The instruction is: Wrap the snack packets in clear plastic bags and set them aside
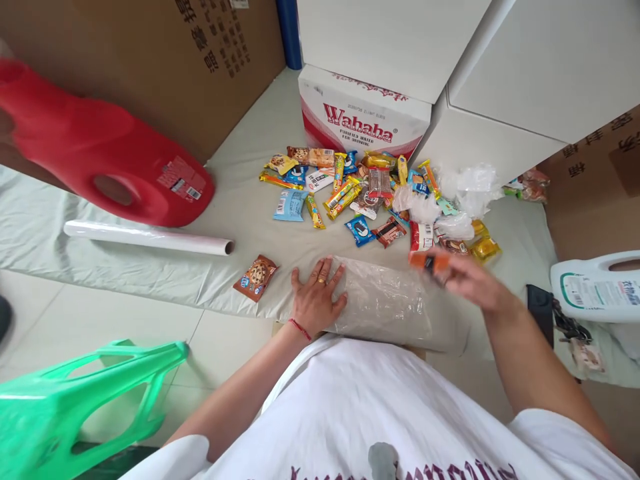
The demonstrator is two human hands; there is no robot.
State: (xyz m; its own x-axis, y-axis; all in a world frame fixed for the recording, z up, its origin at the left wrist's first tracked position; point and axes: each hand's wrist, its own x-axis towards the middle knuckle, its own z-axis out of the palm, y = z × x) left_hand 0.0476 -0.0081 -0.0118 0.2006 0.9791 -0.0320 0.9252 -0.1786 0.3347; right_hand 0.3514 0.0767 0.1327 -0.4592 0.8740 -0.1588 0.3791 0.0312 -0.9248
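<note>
My left hand (pixel 320 300) lies flat with fingers spread, pressing the left edge of a clear plastic sheet or bag (pixel 385 300) at the front of the cloth. In my right hand (pixel 475 283), above the sheet's right part, is a small orange-and-black item (pixel 430 261), too blurred to name. Just left of my left hand lies a brown cookie packet (pixel 256 277). Beyond the sheet, several wrapped snacks (pixel 345 193) are heaped, with crumpled clear plastic bags (pixel 475 190) among those on the right.
A Wahaha box (pixel 365 113) stands behind the snacks, against white cabinets (pixel 390 40). To the left are a red jug (pixel 115 153), a white roll (pixel 150 238) and a green stool (pixel 100 393). A white bottle (pixel 595 287) and a black object (pixel 540 310) lie at right.
</note>
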